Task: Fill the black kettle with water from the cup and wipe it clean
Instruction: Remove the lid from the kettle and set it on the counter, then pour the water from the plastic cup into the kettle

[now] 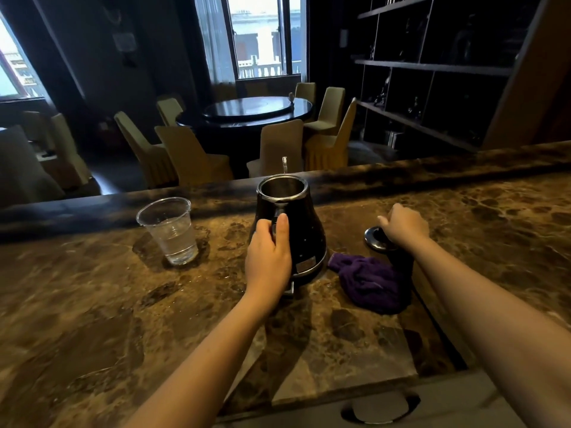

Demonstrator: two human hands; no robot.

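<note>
On the marble bench, left hand grips the open black kettle's handle; right hand pinches its lid, cup far left, purple cloth near right

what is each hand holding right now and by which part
Left hand grips the black kettle by its handle. Right hand holds the kettle's lid at its top, down on the counter.

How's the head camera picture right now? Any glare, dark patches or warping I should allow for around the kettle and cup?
Head view: the windows are blown out white, the room and shelves behind very dark. The counter is dim but readable, the kettle nearly black with a bright rim, the cup clear, water visible. Wide-angle warping bends the counter edge. The left hand and right hand look sharp.
</note>
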